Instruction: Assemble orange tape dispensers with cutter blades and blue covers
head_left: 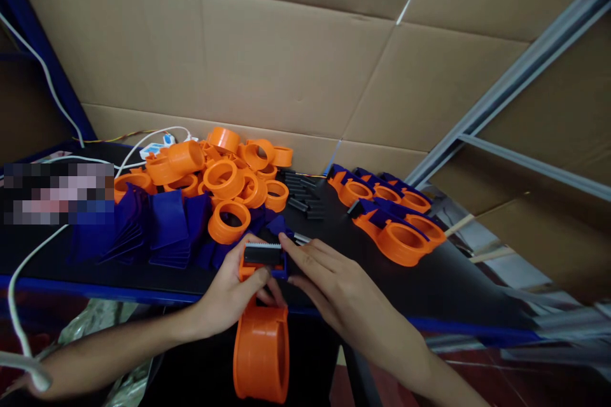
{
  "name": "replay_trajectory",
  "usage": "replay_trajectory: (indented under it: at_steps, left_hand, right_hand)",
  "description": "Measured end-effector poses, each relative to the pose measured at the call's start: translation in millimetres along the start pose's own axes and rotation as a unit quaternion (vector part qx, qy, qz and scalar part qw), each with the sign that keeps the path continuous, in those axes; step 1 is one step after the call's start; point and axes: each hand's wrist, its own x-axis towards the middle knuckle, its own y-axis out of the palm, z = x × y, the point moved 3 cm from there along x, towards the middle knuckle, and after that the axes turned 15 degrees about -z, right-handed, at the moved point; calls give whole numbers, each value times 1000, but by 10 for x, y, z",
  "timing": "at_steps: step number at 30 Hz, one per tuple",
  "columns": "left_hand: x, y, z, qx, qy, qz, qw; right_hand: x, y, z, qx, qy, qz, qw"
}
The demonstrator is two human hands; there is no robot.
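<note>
My left hand (pixel 233 292) grips an orange tape dispenser (pixel 261 350) by its upper part, at the front edge of the black table (pixel 429 280). The dispenser's round orange drum hangs below the table edge. At its top sits a blue piece with a black toothed blade (pixel 262 254). My right hand (pixel 329 286) lies beside it, fingertips touching the blue piece and blade from the right. A small black rod (pixel 301 239) lies just beyond my right fingertips.
A heap of orange rings (pixel 224 178) and a stack of blue plates (pixel 167 229) lie at the left. Black rods (pixel 303 197) lie mid-table. Finished orange-and-blue dispensers (pixel 391 222) line the right. White cables (pixel 143 143) run at the left. Cardboard (pixel 286 57) walls the back.
</note>
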Motion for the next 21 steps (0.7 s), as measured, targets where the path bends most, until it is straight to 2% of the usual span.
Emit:
replay_trajectory:
  at_steps: [13,16,18,21]
  left_hand:
    - [-106,15,-26,24,88,39,995]
    - [-111,-3,-31,-6,59,53,997]
    - [-109,2,-46,-53,13,90,994]
    - [-90,42,-89,-143,-53,155,976]
  right_hand:
    - [-102,-95,179,-19,-26,-7,999]
    - [-84,-106,147,-2,-14,-22,1000]
    - [-52,-127,70,17,2,-31,999]
    - [1,-184,-71,50,22,-34,998]
